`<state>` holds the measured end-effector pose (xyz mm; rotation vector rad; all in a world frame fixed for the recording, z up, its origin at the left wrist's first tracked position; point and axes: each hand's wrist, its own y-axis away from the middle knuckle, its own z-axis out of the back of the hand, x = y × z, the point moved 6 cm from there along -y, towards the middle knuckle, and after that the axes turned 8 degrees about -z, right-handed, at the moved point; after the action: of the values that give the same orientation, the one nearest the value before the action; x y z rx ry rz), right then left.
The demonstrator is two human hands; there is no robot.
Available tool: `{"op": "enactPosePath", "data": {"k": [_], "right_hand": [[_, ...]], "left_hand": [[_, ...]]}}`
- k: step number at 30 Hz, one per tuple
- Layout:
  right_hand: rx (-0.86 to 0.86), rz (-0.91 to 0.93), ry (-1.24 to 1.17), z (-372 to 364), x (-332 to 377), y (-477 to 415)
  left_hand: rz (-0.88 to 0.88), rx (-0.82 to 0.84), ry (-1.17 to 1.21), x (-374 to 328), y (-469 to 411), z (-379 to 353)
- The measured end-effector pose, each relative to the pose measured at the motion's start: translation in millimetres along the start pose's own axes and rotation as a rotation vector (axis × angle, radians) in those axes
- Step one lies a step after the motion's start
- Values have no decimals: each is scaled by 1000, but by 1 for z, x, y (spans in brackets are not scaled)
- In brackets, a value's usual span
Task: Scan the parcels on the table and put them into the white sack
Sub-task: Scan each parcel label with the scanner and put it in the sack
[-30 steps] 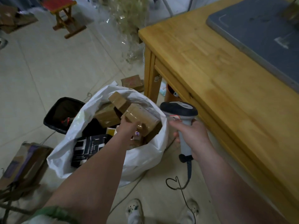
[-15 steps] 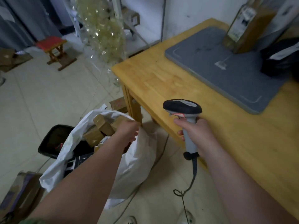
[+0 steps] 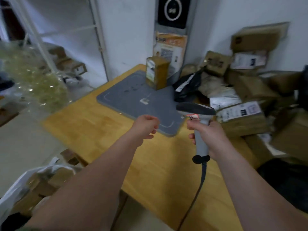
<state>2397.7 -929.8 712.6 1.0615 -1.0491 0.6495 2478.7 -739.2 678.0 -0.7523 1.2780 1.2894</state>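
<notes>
Nearest, at lower left beside the table's corner, I see the white sack [image 3: 14, 190] standing open on the floor with brown boxes [image 3: 40, 182] inside it. My two forearms reach out over the wooden table [image 3: 93, 125]. My left hand [image 3: 146, 125] hangs above the near edge of the grey mat [image 3: 126, 95], fingers curled into the palm and holding nothing. My right hand [image 3: 211, 137] is wrapped around the handle of the barcode scanner [image 3: 196, 112], held upright with its dark head toward the left; its cable [image 3: 202, 177] drops off the table's near edge. Further out, one tall brown parcel [image 3: 157, 72] stands upright on the mat's far corner. To its right a pile of parcels [image 3: 241, 114] covers the table against the wall: cardboard boxes with white labels and a black plastic bag [image 3: 188, 87]. Motion blur hides the label print.
</notes>
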Motion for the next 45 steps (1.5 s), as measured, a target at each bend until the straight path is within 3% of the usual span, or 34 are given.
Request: {"op": "enactPosePath", "data": {"k": [9,19,27,33,38,41,45], "right_hand": [[-337,30,-103,161,7,-26],[-499,-52,-195,222,-1,-92],[-456,-104,-172,219,-10,-130],[-354,-67,-214,204,-15,-113],[-87,-248,-185,165,-38,-72],[83,-340,-96,143,-52,-47],[-63,-308,-195,145,-66,-37]], "left_hand": [[-14,249,-16,-46,-36,-156],[158,320,9,-34,-104,-240],[346,359,140,-15,-135,-276],[428,162,334,3,-129,-246],[323,26,347,12,-107,-187],[243,-34,234,25,-85,-156],[202,-83,139,51,-53,-140]]}}
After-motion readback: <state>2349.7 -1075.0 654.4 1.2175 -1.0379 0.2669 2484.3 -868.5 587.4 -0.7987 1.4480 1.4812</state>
